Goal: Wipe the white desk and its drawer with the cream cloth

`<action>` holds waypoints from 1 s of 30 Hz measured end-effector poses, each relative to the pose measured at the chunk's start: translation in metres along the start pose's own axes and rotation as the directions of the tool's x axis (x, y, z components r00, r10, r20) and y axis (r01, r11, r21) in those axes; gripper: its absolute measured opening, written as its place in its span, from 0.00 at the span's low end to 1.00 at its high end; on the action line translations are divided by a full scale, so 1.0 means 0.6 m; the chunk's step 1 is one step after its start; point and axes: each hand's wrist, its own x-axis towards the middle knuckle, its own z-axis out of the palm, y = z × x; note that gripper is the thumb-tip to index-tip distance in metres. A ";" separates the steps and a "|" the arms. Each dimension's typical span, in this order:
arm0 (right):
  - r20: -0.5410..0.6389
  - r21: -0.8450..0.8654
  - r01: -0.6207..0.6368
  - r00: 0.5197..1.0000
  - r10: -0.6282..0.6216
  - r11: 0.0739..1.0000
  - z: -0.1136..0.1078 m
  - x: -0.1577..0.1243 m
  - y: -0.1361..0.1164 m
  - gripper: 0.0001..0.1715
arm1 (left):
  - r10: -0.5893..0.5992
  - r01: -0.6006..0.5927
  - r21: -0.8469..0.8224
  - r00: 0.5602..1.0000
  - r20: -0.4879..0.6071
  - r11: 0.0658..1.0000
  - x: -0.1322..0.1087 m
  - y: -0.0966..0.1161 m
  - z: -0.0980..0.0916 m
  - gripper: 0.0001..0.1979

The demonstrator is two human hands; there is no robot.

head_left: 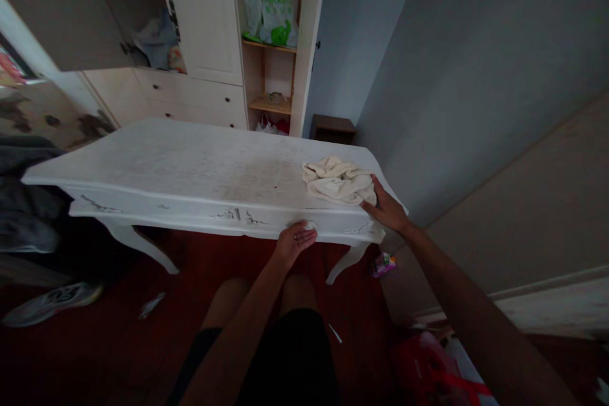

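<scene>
On the right end of a white table [157, 152] lies a crumpled cream cloth [337, 181]. My right hand [387, 206] is closed on the cloth's right edge, with the thumb toward me and the fingers behind. Lower and further left, my left hand [295, 242] is at the table's front face, its fingers curled around a small white piece [310, 226] at the drawer front; whether this is the drawer's pull or something loose I cannot tell. Greyish smudges mark the tabletop left of the cloth. Dark carved ornaments run along the front.
Behind the table stands a cream wardrobe [204, 19] with a door open and plastic bags [278, 9] on its shelf. A grey wall [476, 76] rises at the right. On the red floor are a shoe [54, 303], a small purple box [383, 264] and a red bag [419, 365].
</scene>
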 end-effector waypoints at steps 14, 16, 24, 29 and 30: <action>-0.015 0.101 0.013 1.000 -0.012 0.995 0.000 -0.003 0.003 0.64 | 0.139 -0.136 0.110 0.990 -0.019 0.985 -0.006 -0.027 -0.003 0.11; -0.023 0.142 -0.033 0.999 0.036 0.989 0.003 -0.001 0.011 0.70 | 0.148 -0.143 0.204 0.989 -0.013 0.969 -0.030 -0.018 -0.011 0.10; -0.011 0.252 -0.110 0.993 0.117 0.961 0.005 -0.001 0.014 0.75 | 0.167 -0.334 0.446 0.912 0.374 0.830 -0.130 0.113 0.040 0.15; -0.094 0.503 -0.091 0.983 0.159 0.860 0.004 0.005 0.020 0.62 | 0.379 -0.544 0.503 0.835 0.399 0.671 -0.094 0.178 0.092 0.15; -0.114 0.551 -0.079 0.979 0.169 0.831 0.001 0.007 0.025 0.59 | 0.413 -0.581 0.536 0.813 0.410 0.612 -0.082 0.183 0.100 0.17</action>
